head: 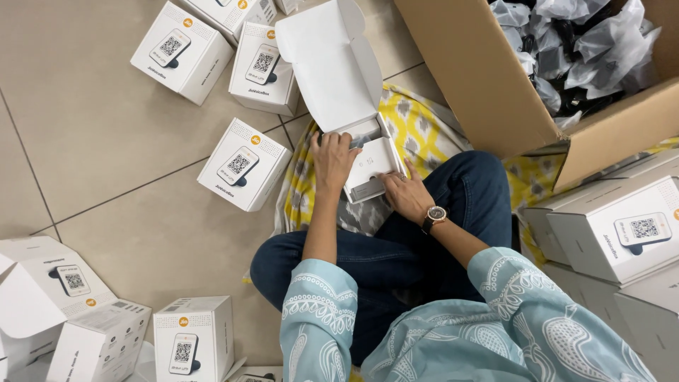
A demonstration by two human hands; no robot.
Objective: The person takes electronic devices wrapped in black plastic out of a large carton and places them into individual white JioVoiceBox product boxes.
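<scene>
A person sits cross-legged on a tiled floor (106,127), seen from above; both hands work at a small open white box (368,166) that rests on the lap just beyond the knees, its lid (332,60) flipped up and away toward the far side. The left hand (332,161) lies on the box's left side, fingers together and curled over its near-left rim, touching the white insert inside; the right hand (407,192) presses against the box's near-right corner, fingers slightly spread and laid flat along the wall, not closed around it. A round watch (436,213) sits on the right wrist; pale blue patterned sleeves (318,297) cover both arms, and dark jeans (467,191) cover the legs. A yellow and grey patterned cloth (417,127) lies under the person and the box. To the far right stands a large brown carton (488,78), open, filled with clear plastic bags (580,42). Closed white boxes of the same kind lie about; one just left of the hands (244,164), two farther off (185,49) (265,67), several near left (192,339), and a stack at the right (615,230).
</scene>
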